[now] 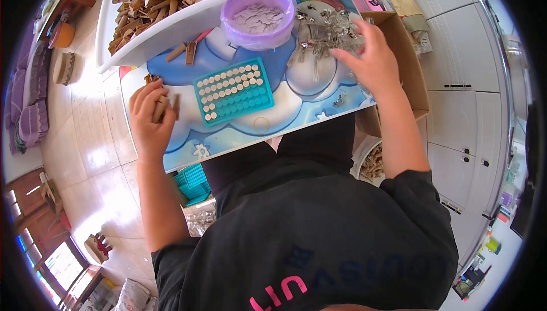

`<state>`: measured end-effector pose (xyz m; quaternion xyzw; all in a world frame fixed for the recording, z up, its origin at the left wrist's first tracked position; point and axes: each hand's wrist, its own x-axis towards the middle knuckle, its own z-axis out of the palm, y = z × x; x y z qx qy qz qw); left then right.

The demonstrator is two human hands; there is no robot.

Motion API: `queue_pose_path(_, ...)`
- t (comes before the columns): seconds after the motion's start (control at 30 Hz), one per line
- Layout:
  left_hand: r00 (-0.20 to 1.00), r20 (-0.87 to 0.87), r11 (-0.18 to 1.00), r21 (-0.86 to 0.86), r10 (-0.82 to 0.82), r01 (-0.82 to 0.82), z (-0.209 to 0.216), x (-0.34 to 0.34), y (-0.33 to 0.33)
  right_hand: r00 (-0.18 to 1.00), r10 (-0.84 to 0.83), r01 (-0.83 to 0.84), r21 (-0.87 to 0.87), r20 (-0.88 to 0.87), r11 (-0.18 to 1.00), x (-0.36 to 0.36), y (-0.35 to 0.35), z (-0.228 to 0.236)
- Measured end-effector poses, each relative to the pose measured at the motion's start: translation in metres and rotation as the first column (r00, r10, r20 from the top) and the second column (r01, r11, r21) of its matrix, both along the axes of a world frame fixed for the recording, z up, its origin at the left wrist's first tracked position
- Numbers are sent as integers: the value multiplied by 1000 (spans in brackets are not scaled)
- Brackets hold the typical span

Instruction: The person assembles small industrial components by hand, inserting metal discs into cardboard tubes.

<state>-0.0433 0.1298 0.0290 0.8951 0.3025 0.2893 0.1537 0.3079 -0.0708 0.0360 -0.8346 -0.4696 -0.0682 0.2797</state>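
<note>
On the desk, a white tub of brown wooden pieces sat within reach. The teal tray lay centred. The left hand gripped a wooden piece; the right hand, fingers spread, reached into the metal clips, holding nothing visible.

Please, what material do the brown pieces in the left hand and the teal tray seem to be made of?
The brown pieces in the left hand look like wood or pressed fibre: matte tan, no shine. The teal tray looks like moulded plastic: uniform colour, regular round pockets.
</note>
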Motion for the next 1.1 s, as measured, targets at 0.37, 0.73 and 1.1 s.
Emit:
queue_pose_path(0.37, 975, -222, 999, -42, -20, 10, 11, 9, -14, 919, 140, -118, 83, -368, 990, 36, 45, 5)
queue_pose_path(0.73, 981, -193, 984, -173, 7, -41, 8, 0, -5, 966, 9, -83, -276, -259, 958, -10, -67, -3)
queue_pose_path(1.1, 1000, -15, 929, -370, -13, 6, 21, 1, -8, 819, 198, 114, 491, -538, 863, -10, -49, 11)
